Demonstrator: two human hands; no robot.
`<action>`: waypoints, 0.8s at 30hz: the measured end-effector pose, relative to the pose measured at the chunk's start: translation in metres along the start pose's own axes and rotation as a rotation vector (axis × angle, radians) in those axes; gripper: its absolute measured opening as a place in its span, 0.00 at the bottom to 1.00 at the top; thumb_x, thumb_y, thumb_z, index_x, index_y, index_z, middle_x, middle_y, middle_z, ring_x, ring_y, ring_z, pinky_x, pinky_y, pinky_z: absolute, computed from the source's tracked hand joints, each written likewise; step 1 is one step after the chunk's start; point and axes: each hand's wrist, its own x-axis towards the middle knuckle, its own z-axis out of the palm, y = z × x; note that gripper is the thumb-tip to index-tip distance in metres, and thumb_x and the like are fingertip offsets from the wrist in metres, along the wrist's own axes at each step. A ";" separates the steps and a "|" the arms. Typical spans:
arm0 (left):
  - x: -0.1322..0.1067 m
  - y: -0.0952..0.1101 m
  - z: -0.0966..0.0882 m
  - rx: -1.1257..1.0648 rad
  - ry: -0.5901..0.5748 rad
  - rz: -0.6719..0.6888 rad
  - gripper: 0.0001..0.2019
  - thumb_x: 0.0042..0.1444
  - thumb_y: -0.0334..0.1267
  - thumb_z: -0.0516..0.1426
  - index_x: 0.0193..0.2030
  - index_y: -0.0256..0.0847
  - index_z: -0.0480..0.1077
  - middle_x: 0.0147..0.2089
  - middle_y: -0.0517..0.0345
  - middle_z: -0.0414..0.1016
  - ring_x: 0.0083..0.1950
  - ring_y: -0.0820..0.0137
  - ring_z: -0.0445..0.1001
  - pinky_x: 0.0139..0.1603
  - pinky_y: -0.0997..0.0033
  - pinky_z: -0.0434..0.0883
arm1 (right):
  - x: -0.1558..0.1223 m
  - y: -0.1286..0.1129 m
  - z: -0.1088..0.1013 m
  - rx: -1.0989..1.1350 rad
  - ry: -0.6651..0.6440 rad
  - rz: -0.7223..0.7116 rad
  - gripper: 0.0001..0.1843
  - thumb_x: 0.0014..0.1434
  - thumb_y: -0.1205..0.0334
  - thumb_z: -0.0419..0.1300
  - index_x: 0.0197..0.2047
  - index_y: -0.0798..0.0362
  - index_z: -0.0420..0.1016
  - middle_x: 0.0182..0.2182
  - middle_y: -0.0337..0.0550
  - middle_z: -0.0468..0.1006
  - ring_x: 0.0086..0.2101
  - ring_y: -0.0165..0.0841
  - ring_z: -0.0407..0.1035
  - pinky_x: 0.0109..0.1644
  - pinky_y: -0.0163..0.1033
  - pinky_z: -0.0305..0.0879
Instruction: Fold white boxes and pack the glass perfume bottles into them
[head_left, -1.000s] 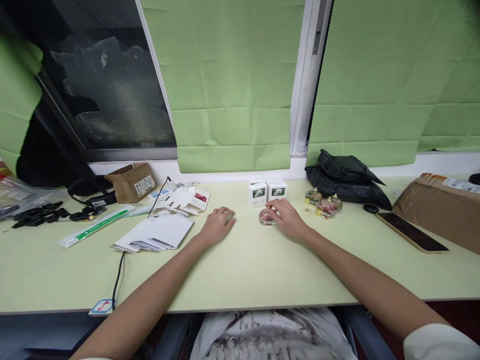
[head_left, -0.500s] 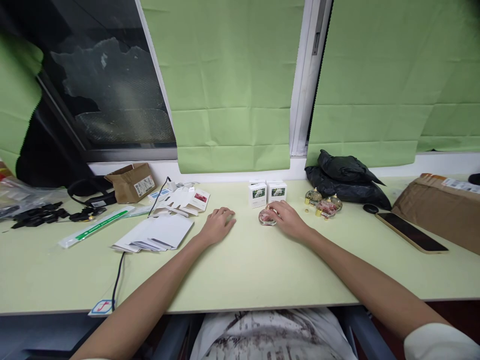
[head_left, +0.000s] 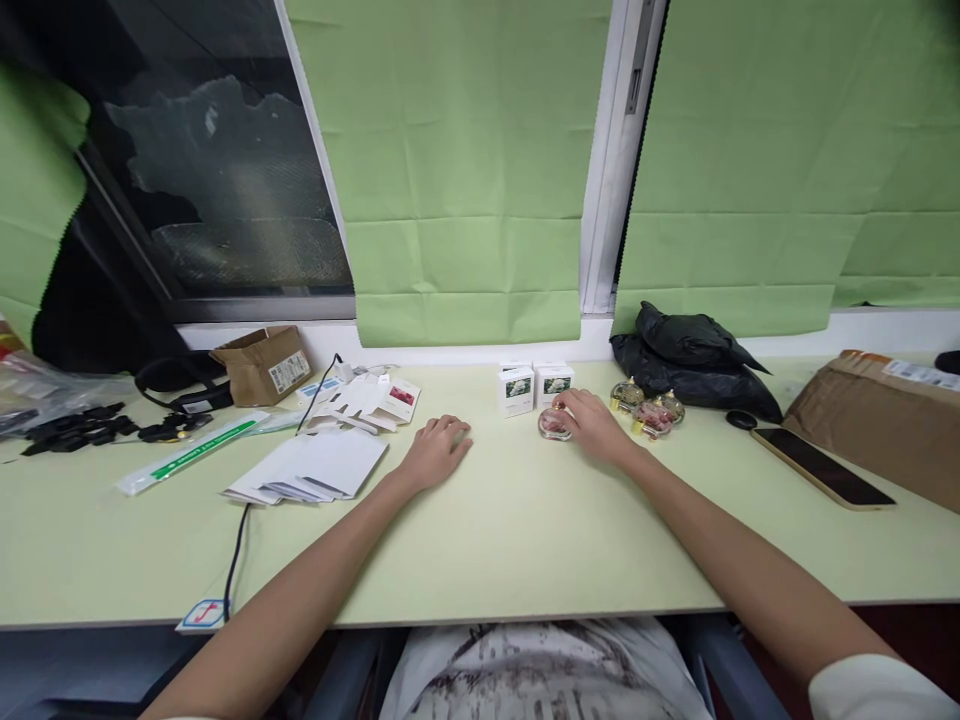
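Note:
My right hand (head_left: pixel 598 430) has its fingers closed on the side of a small round glass perfume bottle (head_left: pixel 553 429) with pink content. The bottle rests on the table, and my fingers partly cover its top. Just behind it, small white boxes (head_left: pixel 516 391) with flower pictures stand upright. To the right of that hand sits a group of similar bottles (head_left: pixel 654 415) with gold-coloured parts. My left hand (head_left: pixel 435 451) lies palm down on the tabletop with its fingers stretched out, holding nothing, right of a stack of flat white cartons (head_left: pixel 322 466).
Black plastic bags (head_left: pixel 694 365) lie at the back right, near a phone (head_left: pixel 821 466) and a brown cardboard parcel (head_left: pixel 885 420). On the left are an open brown box (head_left: pixel 259 368), a green-striped plastic sleeve (head_left: pixel 193 455), black parts (head_left: pixel 82 430) and a black cable (head_left: pixel 237 560).
My right hand has moved a little to the right and slightly away from me, with the perfume bottle sliding along under its fingers. My left hand has stayed in place.

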 end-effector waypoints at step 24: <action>0.004 -0.005 -0.018 0.152 0.094 0.001 0.17 0.71 0.46 0.51 0.59 0.47 0.75 0.61 0.46 0.75 0.63 0.48 0.70 0.67 0.43 0.65 | -0.007 0.056 -0.024 -0.534 0.019 0.390 0.14 0.74 0.62 0.49 0.50 0.58 0.74 0.49 0.67 0.79 0.47 0.51 0.67 0.46 0.49 0.54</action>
